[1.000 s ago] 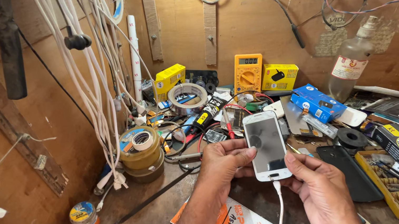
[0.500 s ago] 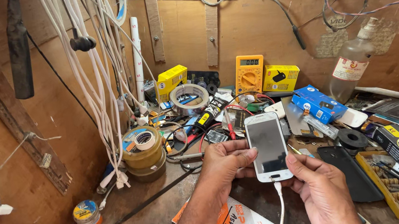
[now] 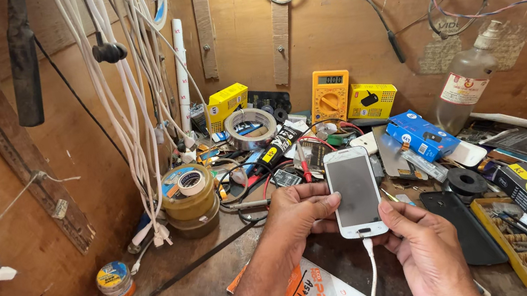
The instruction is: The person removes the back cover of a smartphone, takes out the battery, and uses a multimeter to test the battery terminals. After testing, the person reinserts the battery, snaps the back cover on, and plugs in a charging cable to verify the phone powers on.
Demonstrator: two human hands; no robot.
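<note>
Both hands are on the white phone (image 3: 355, 191): the left hand (image 3: 299, 214) wraps its left edge, fingers curled behind and thumb pressed near the screen's side, while the right hand (image 3: 427, 249) pinches the lower right corner, thumb up along the edge. The phone sits at the middle of the bench, screen dark, a white cable (image 3: 372, 279) plugged in at six o'clock. Compared with a second ago almost nothing has shifted — same hold, same tilt, the phone merely a touch steadier in view, so the handling is paused rather than moving on.

Out from there: a black phone (image 3: 462, 222) lies at four o'clock, a blue box (image 3: 422, 133) at two o'clock, a yellow multimeter (image 3: 330, 94) at twelve. Tape rolls (image 3: 189, 191) stack at nine o'clock under hanging white cables (image 3: 130, 106). Red and black wires (image 3: 301, 160) crowd just behind the phone, leaving little bare wood.
</note>
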